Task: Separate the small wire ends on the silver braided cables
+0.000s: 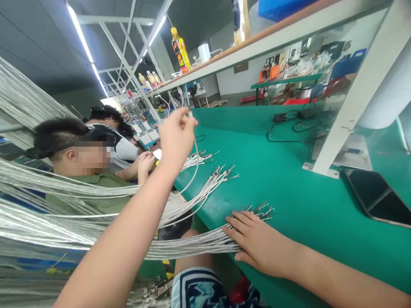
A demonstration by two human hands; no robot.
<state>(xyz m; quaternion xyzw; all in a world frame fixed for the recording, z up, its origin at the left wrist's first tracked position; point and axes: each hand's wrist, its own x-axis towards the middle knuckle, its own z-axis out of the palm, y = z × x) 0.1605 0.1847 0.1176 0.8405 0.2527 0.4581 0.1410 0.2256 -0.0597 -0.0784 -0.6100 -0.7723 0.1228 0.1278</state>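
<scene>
My left hand is raised over the bench, thumb and fingers pinched on the end of a single white cable. That cable bends down from my fingertips toward the bench's near edge. Flat on the nearest bundle of cables lies my right hand, its fingers stretched across the cables. Stripped wire ends of this bundle fan out beyond the fingers. A middle bundle of cables and a farther bundle rest on the green bench, with dark and pale wire tips showing.
A phone lies at the right, near a white metal post. Black cords lie behind. A shelf carrying bottles crosses above. Two people sit at the left. Long hanging cables cover the left side.
</scene>
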